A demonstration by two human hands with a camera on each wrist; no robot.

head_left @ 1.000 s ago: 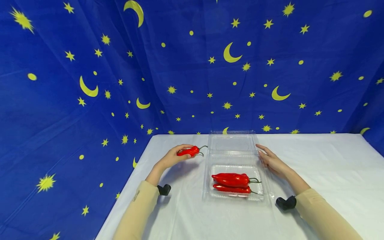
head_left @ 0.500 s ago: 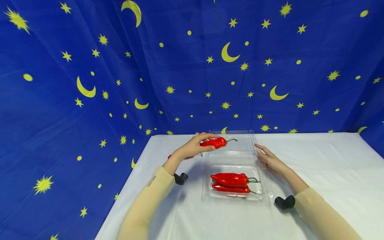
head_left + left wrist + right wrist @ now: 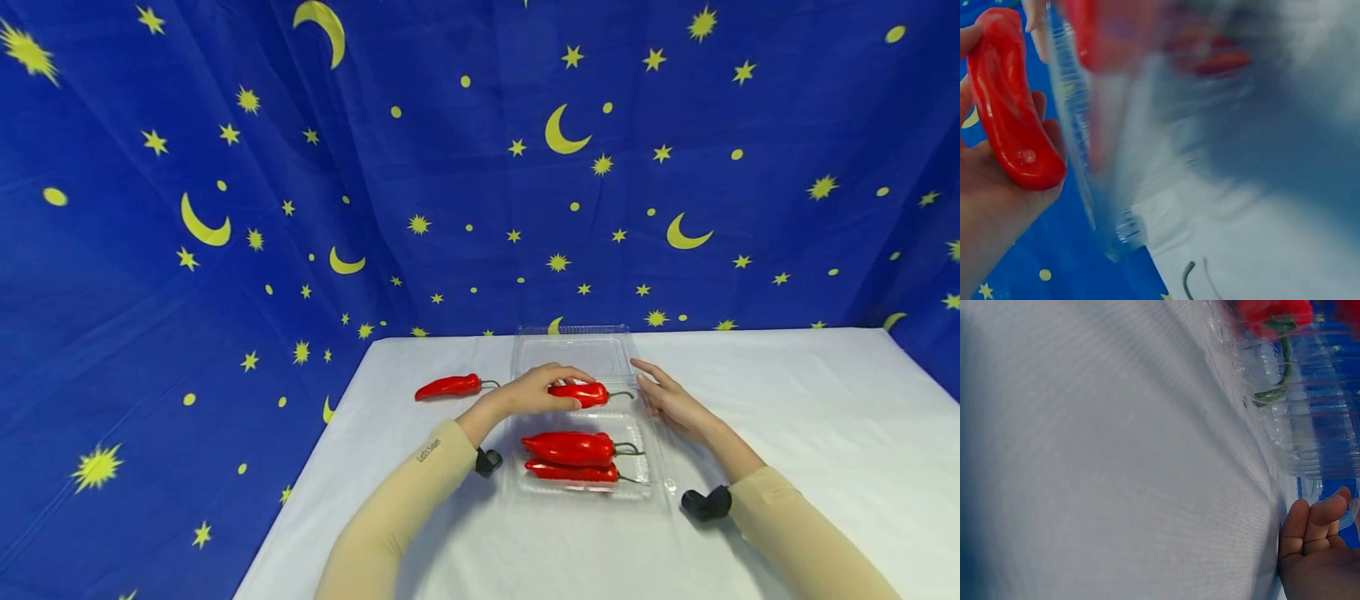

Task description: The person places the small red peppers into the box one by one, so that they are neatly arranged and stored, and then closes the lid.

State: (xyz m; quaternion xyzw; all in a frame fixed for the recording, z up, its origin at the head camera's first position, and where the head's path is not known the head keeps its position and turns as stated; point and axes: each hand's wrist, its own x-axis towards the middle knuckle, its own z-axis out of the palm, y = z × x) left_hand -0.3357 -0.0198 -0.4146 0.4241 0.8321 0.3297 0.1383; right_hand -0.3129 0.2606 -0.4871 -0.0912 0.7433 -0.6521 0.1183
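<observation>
In the head view my left hand (image 3: 542,390) grips a red pepper (image 3: 588,395) over the back part of an open clear plastic clamshell box (image 3: 654,487). The pepper's green stem points right. Nearer to me, more red peppers (image 3: 576,448) lie side by side in the box's base, stems also to the right. The left wrist view shows fingers and thumb around the held pepper (image 3: 1013,106). My right hand (image 3: 673,410) rests at the box's right side near the hinge, index finger extended. In the right wrist view its fingers (image 3: 1297,522) are loosely bent beside the clear plastic.
One more red pepper (image 3: 448,387) lies on the white cloth (image 3: 810,417) left of the box. The box's raised-edge lid (image 3: 536,350) lies back toward the blue curtain (image 3: 480,167), which has yellow moons and stars and stands along the table's back and left.
My left hand has carried the pepper from the table's left, up and right, then down over the box. The pepper left on the cloth has come into view. The right hand stays put.
</observation>
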